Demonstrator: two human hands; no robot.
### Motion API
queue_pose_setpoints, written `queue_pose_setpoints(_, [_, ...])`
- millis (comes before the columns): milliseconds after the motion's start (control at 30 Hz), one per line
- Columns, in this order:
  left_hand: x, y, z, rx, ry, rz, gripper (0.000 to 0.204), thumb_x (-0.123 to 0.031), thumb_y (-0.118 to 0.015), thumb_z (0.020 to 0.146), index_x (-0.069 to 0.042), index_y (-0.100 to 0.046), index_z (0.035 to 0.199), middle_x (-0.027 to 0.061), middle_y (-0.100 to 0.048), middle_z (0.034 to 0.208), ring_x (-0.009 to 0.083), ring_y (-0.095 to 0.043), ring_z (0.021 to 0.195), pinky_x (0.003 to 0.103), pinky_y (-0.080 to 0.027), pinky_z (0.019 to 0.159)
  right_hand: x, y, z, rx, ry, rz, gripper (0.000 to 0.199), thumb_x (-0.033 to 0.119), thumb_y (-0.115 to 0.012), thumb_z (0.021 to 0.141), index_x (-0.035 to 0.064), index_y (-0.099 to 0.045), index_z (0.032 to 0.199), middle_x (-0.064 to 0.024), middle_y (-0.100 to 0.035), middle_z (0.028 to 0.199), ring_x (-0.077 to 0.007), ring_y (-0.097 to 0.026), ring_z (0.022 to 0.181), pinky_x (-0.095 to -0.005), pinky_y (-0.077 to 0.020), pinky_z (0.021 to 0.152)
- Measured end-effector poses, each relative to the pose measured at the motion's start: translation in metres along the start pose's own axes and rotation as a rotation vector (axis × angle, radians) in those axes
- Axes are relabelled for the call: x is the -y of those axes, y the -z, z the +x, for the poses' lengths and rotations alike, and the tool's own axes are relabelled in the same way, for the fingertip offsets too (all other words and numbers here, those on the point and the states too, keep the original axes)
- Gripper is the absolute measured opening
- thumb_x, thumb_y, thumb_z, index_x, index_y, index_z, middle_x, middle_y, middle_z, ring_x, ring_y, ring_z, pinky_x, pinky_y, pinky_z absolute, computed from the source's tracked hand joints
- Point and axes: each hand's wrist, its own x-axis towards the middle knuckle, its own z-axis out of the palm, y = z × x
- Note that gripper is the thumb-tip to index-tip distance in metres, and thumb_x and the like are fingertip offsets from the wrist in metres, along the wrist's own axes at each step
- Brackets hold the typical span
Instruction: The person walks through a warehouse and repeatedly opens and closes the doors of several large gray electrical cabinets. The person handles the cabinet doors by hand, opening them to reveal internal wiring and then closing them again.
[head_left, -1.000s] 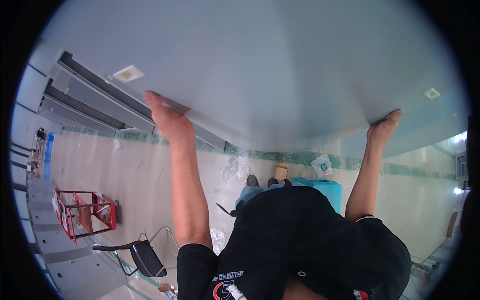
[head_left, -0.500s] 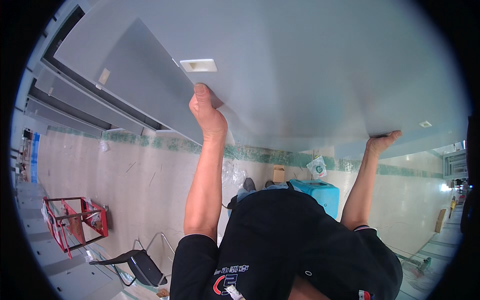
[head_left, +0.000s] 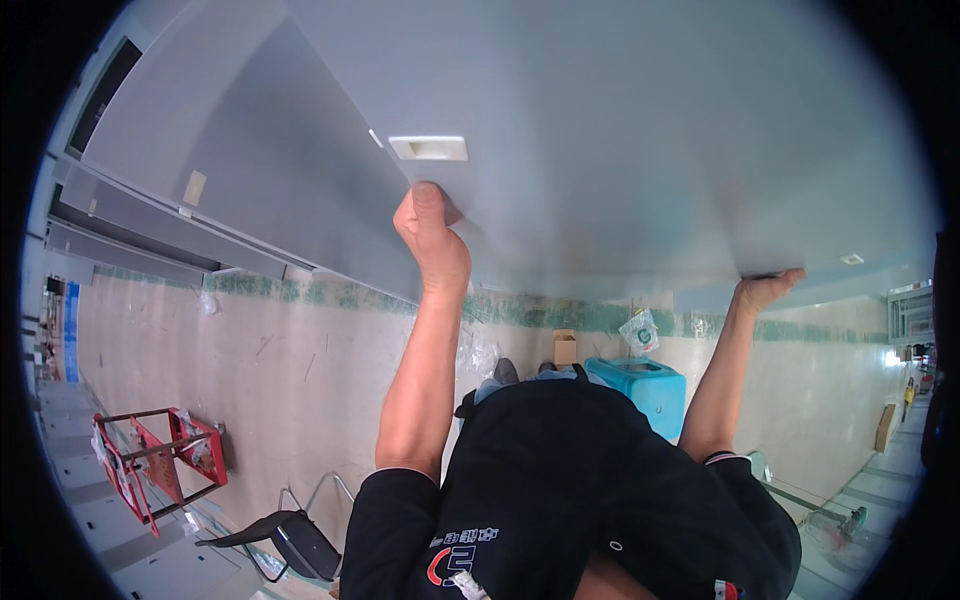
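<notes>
Large flat pale-grey panel (head_left: pixel 620 130) fills the upper view, tilted, held overhead. Left hand (head_left: pixel 432 235) grips its near edge, fingers curled, having slid rightward along it since a second ago; right hand (head_left: pixel 765 290) clasps the far edge. Below: blue plastic bin (head_left: pixel 640 385), red metal rack (head_left: pixel 160 460).

grey panel (head_left: pixel 620 130), blue bin (head_left: pixel 645 385), red rack (head_left: pixel 160 465).
</notes>
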Motion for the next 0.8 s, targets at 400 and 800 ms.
queue_pose_setpoints(400, [0.021, 0.004, 0.012, -0.088, -0.044, 0.048, 0.057, -0.055, -0.055, 0.099, -0.007, -0.039, 0.072, -0.0030, -0.040, 0.075, 0.0100, -0.036, 0.073, 0.030, -0.033, 0.063, -0.042, 0.007, 0.018, -0.010, 0.003, -0.017, 0.085, 0.075, -0.047, 0.092, 0.0013, -0.052, 0.134, -0.0120, -0.054, 0.134, -0.0260, -0.053, 0.121, -0.0441, -0.0466, 0.100])
queue_pose_setpoints(800, [0.035, -0.005, 0.012, -0.011, 0.099, 0.072, 0.047, -0.046, -0.054, 0.102, -0.001, -0.053, 0.090, 0.0041, -0.057, 0.093, 0.0149, -0.052, 0.091, 0.032, -0.046, 0.087, -0.070, 0.031, 0.032, 0.000, 0.178, -0.546, 0.056, 0.054, -0.043, 0.104, 0.0011, -0.055, 0.090, -0.0054, -0.056, 0.084, -0.0166, -0.049, 0.076, -0.0342, -0.0426, 0.071])
